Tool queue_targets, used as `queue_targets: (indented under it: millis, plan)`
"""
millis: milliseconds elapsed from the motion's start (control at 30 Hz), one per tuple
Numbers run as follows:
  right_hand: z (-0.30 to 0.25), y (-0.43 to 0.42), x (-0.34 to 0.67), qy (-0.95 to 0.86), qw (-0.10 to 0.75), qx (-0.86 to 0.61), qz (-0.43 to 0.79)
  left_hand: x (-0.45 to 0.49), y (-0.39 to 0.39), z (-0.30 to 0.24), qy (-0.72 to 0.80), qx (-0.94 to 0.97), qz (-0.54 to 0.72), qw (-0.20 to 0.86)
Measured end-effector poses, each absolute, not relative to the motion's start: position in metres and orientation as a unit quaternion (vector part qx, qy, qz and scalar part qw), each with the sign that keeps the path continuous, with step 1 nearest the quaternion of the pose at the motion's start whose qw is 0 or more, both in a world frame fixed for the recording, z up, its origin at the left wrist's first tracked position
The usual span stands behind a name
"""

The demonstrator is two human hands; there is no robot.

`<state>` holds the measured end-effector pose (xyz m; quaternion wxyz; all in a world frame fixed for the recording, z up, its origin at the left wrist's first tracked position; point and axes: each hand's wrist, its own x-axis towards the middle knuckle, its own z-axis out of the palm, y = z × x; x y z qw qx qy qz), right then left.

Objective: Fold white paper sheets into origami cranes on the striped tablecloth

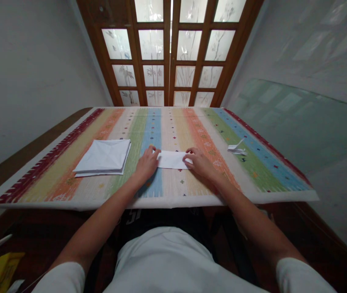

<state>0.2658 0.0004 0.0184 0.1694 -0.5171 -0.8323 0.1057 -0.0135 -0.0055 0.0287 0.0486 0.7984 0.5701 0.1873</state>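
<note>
A white folded strip of paper (171,160) lies crosswise on the striped tablecloth (173,187), straight in front of me. At its left end my left hand (149,162) pinches the edge between curled fingers and thumb. My right hand (200,162) grips the right end the same way, the thumb low and the fingers bent over the top. To the left rests a stack of white paper sheets (104,156) with crease lines on the top one. Off to the right sits a small folded white paper piece (236,149) with a thin part sticking up.
The cloth hangs slightly over the table's near edge, close to my lap. Beyond the table stands a wooden door with glass panes (170,61). A glass panel (301,126) leans against the right wall. Something yellow (1,270) is on the floor at lower left.
</note>
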Motion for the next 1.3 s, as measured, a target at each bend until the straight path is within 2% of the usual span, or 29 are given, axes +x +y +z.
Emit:
queue_targets:
  millis: [167,467,733,800,933,1000,1133,1300]
  plan:
    - [0.027,-0.019,0.267,-0.883,0.109,-0.429,0.156,0.009,-0.027,0.027,0.469,0.869,0.145,0.066]
    - [0.041,-0.042,0.256,-0.901,0.039,-0.428,0.055,0.013,-0.05,0.027,0.444,0.883,0.123,0.096]
    - [0.039,-0.016,0.248,-0.831,0.185,-0.513,0.107,0.02,-0.04,0.025,0.515,0.844,0.125,0.083]
    - [0.037,-0.005,0.245,-0.814,0.187,-0.537,0.118,0.021,-0.038,0.023,0.533,0.831,0.139,0.081]
    - [0.026,0.012,0.24,-0.822,0.127,-0.545,0.107,0.023,-0.035,0.017,0.527,0.836,0.141,0.059]
    - [0.022,0.017,0.238,-0.816,0.136,-0.549,0.12,0.023,-0.033,0.014,0.516,0.845,0.132,0.05]
    - [0.02,0.019,0.238,-0.783,0.188,-0.561,0.191,0.021,-0.033,0.008,0.497,0.853,0.153,0.054]
    - [0.028,0.018,0.238,-0.7,0.285,-0.543,0.365,0.019,-0.035,0.003,0.469,0.858,0.199,0.06]
